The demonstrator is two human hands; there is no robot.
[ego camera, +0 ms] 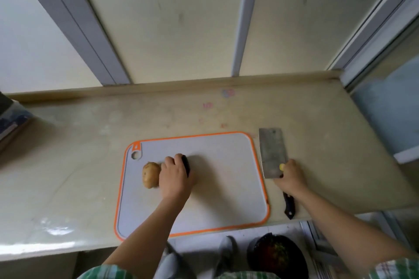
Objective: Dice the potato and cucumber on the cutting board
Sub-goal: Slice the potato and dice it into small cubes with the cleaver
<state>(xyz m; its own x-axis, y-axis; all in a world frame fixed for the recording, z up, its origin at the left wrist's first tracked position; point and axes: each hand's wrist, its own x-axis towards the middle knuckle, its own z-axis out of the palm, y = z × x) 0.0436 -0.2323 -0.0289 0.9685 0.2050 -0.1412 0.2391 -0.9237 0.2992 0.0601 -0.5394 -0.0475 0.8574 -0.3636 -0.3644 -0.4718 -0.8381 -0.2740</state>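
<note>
– While nothing on the cutting board [215, 188] is cut yet, which step do we log?
– Head view, the only one: setup, tool pickup. Potato [150, 174] whole, skin on, lying on the board's left half, near the corner with the hanging hole. Left hand [175, 176] is just right of it and touching it. Its fingers curl over a dark, long thing, probably the cucumber [186, 163]. That item is mostly covered and blurred, so identity is tentative.
– Right hand?
– Right hand [291, 176] is off the board's right edge, wrapped round the cleaver [272, 154] where handle meets blade. Blade lies flat on the counter [90, 165], alongside the board's right edge.
– Progress?
– Judged: zero dice. Potato plainly uncut.
– Next move calls for?
– Lift the cleaver, carry it over the board, edge down. Left hand must settle on one vegetable and steady it, fingertips tucked clear of the blade. Potato is round and may roll, so a first flat cut would help.
</note>
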